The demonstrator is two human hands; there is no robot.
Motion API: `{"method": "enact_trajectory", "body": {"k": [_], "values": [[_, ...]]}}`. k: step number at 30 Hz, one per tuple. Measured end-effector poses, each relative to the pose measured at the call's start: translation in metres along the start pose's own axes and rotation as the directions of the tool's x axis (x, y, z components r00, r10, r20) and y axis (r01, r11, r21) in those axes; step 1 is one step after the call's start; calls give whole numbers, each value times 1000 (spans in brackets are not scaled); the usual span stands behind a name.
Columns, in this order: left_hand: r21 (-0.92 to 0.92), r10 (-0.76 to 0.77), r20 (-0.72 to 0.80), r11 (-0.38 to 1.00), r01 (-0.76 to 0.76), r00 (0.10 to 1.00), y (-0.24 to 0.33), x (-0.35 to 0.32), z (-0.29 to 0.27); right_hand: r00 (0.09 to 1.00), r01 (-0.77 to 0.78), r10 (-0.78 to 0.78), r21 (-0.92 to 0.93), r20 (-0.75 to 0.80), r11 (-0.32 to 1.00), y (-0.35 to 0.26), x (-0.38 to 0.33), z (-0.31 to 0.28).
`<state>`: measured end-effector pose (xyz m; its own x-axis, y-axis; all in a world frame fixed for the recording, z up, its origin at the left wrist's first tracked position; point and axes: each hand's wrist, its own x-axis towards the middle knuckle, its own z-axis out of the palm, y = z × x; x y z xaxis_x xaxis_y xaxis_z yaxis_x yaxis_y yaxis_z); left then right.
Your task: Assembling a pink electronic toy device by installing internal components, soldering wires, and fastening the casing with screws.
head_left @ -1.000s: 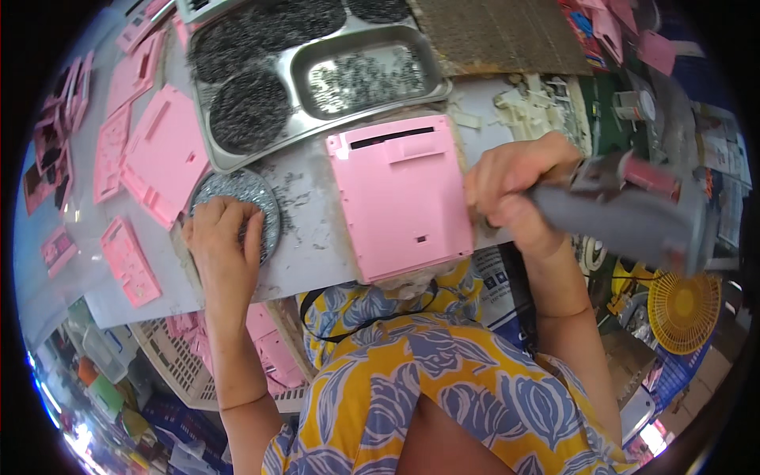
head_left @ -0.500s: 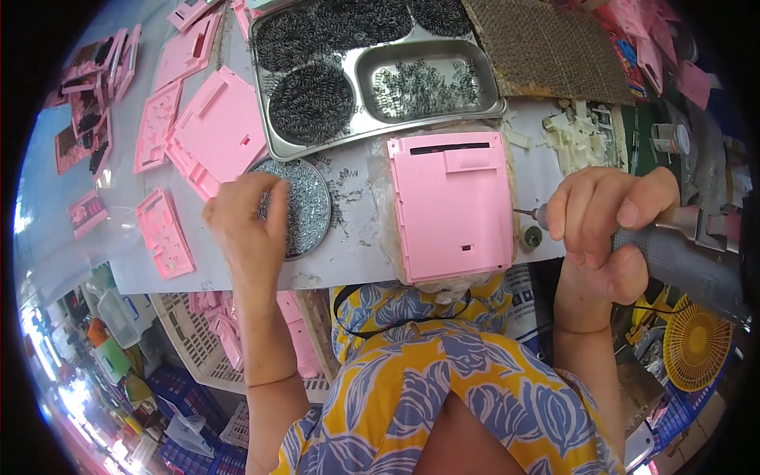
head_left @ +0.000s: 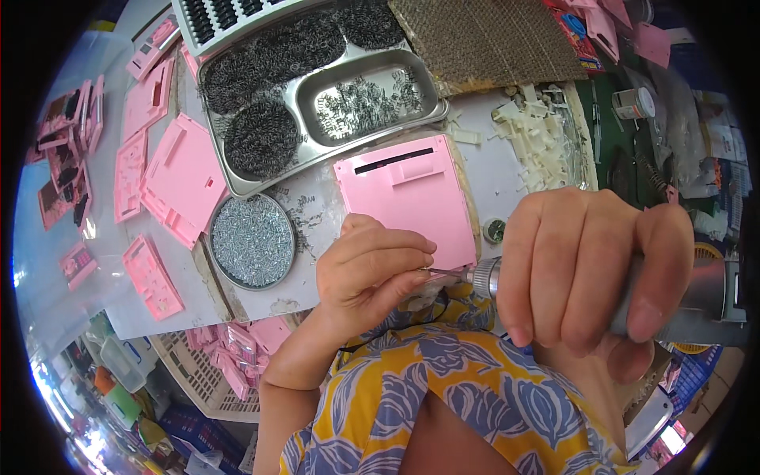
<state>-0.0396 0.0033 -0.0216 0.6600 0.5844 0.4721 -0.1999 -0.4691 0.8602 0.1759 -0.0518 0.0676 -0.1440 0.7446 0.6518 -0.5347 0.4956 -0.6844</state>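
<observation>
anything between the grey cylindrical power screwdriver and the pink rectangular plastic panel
Yes, in this view: the left hand covers the lower-left corner of the panel, fingertips at the bit of the screwdriver.

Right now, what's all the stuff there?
Table: one, white, middle
Front panel: one, pink, table centre
Other panels: several, pink, table's left
Tray: one, silver, top centre
Springs: many, dark, in tray
Round dish: one, grey, centre left
Screws: many, silvery, in dish
Plastic bits: many, cream, right of tray
Mat: one, brown, top right
Crate: one, cream, lower left
Clutter: uncountable, mixed, around edges
Driver: one, grey, right side
Garment: one, yellow-blue, bottom centre
Right hand: one, bare, gripping driver
Left hand: one, bare, at driver's tip
</observation>
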Motion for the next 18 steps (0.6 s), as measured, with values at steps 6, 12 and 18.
{"method": "enact_trajectory", "body": {"k": [6,12,18], "values": [[-32,-4,14,999,5,1000,-2,-4,1,1000,-3,3,13,-7,1000,1,-1,3],[-13,23,20,1000,-23,1000,-2,-5,-1,999,-26,26,11,-25,1000,1,1,8],[144,45,24,988,-48,999,-2,0,-6,989,-45,40,-36,-141,998,-2,-3,14]]}}
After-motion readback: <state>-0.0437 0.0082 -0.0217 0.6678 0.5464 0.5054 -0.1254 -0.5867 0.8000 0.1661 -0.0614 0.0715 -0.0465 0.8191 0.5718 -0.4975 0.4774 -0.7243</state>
